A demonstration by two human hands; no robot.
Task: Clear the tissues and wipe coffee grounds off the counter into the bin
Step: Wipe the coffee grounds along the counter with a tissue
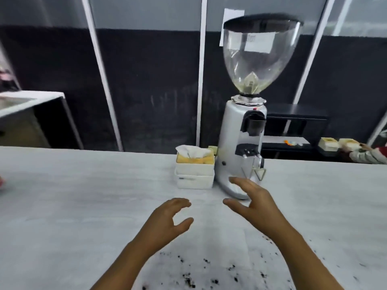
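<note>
White, faintly marbled bench (pixel 73 206) fills the lower part of the view. Going left to right: the left hand (pixel 167 222) hovers above the middle of the bench, fingers curled loosely and spread apart, holding nothing. Beyond it, toward the far edge, a white tissue box (pixel 194 170) stands with a tissue (pixel 192 152) poking up from its top; it sits just beside the base of a silver coffee grinder (pixel 238 147) with a clear hopper. The right hand (pixel 253 203) is held in front of the grinder's base, fingers wide and empty, its fingertips overlapping the base in view; whether they touch it cannot be told. Dark coffee grounds (pixel 209 266) are scattered along the near edge, between and below the two forearms, nearer than both hands. At the far right, another person's sleeve (pixel 366 156) shows beyond the bench.
</note>
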